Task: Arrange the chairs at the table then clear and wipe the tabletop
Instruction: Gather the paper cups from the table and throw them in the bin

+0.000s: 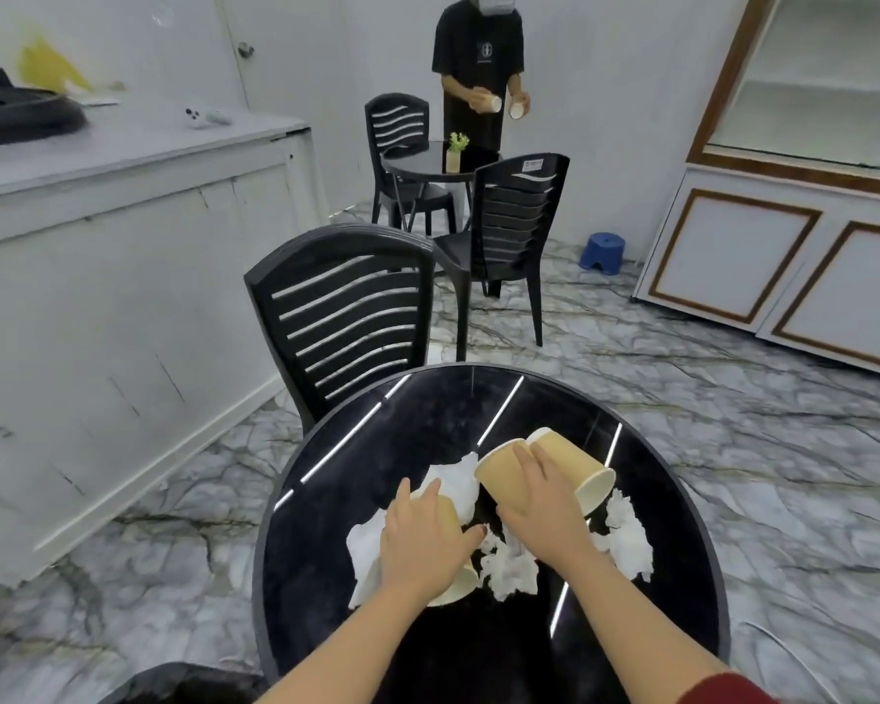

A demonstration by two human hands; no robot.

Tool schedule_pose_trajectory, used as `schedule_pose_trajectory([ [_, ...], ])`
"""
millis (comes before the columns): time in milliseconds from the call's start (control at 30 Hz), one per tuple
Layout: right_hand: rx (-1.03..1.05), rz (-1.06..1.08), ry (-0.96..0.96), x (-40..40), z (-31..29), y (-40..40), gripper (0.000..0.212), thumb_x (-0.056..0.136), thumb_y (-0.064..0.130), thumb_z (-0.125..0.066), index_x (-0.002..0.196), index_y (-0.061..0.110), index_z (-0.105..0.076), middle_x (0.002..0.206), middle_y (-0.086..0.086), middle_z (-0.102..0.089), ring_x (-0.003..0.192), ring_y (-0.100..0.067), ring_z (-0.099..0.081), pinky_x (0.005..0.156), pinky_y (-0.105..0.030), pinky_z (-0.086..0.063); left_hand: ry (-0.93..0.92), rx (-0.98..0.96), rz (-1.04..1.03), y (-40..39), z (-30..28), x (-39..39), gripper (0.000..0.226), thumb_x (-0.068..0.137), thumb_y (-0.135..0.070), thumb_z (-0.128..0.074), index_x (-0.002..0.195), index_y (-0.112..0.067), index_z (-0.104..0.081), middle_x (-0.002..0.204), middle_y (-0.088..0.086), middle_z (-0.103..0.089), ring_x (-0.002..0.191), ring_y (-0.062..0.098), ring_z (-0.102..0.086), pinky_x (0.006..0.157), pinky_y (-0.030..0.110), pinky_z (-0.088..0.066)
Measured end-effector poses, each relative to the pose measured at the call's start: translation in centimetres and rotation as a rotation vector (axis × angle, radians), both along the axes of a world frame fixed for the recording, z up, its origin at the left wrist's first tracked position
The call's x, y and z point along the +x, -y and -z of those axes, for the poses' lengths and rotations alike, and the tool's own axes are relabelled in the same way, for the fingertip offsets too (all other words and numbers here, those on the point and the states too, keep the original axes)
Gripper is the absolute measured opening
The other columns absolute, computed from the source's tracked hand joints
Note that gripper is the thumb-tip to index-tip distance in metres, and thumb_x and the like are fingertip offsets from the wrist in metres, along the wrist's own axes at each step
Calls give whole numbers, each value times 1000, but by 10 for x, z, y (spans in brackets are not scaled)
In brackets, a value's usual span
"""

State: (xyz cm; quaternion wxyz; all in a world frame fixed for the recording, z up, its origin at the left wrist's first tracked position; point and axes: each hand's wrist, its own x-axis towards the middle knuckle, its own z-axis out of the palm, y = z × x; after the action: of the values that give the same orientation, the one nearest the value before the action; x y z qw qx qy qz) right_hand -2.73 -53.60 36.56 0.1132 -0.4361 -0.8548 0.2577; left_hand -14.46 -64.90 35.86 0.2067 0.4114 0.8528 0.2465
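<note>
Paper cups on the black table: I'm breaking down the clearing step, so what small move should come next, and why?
Probably lift the cups off the table. The left hand already covers one tipped paper cup, and the right hand has its grip around two more cups, all lying over crumpled napkins. Removing the cups would free the napkins for gathering before wiping.

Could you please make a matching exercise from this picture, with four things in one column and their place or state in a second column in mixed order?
Things:
1. left hand
2. right hand
3. blue stool
4. small plant

Places or states:
A. stands on the far round table
B. rests on two tipped paper cups
C. on the floor by the white cabinet
D. on one paper cup lying over white tissue

Pairs: 1-D, 2-B, 3-C, 4-A
</note>
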Motion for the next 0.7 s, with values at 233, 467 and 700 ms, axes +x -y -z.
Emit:
schedule_pose_trajectory([
  [233, 159, -81, 155, -18, 14, -12, 82, 82, 35, -62, 147, 29, -12, 158, -3, -9, 130, -19, -37, 104, -31, -38, 87, -30, 78, 4, 5, -8, 53, 82, -36, -59, 124, -8, -45, 145, 6, -33, 143, 24, -12, 111, 36, -23],
  [467, 302, -113, 264, -22, 27, -12, 99, 79, 36, -69, 148, 24, 2, 159, -10, -2, 137, -23, -29, 106, -32, -37, 283, -30, 54, 10, 9, -12, 75, 78, -35, -60, 142, -24, -22, 158, -3, 3, 145, 18, -9, 111, 31, -26],
  [700, 196, -79, 91, -19, 29, -7, 93, 78, 16, -65, 148, 22, -4, 158, -8, -9, 138, -23, -27, 107, -32, -35, 305, 49, 40, 15, 5, -10, 81, 78, -37, -57, 146, -27, -14, 157, -6, -8, 142, 13, -16, 102, 24, -30],
])
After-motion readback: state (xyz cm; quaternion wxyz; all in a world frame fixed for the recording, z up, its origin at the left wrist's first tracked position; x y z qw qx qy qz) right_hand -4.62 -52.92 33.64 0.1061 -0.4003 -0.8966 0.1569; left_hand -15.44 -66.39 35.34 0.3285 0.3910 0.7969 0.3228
